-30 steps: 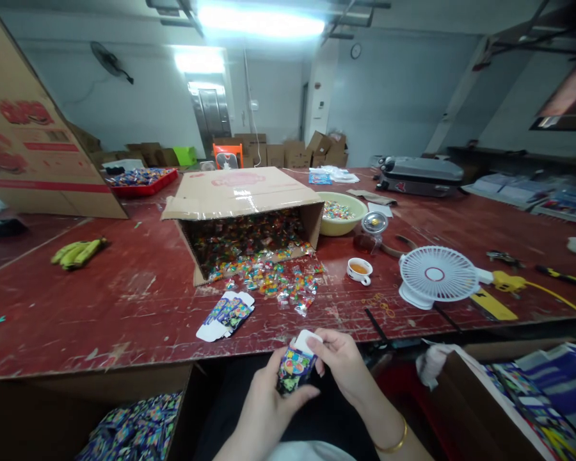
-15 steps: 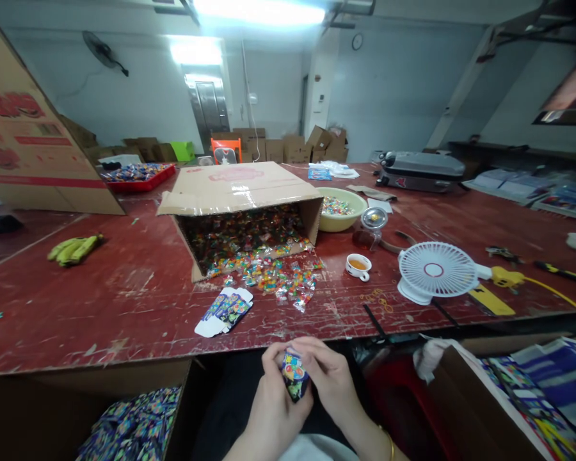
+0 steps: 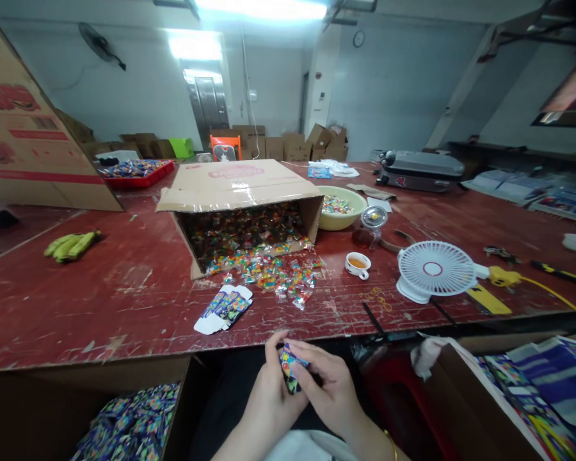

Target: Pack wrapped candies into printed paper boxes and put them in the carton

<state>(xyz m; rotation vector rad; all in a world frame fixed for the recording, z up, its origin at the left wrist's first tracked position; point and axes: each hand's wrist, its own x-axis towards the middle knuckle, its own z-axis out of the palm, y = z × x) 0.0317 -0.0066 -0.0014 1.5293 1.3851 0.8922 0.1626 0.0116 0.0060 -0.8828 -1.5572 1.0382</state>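
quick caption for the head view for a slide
Both hands, left hand and right hand, grip a small printed box below a red table strewn with wrapped candies.

A packing workshop, this; beyond the hands a tipped carton (image 3: 242, 192) spills wrapped candies (image 3: 273, 276) across a scarred red table (image 3: 100, 301); stacked cardboard boxes (image 3: 288, 148) line the far wall.

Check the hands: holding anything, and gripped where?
Both hold one small colourful printed carton: left hand wraps its left side and back, right hand pinches its upper right edge with the fingertips.
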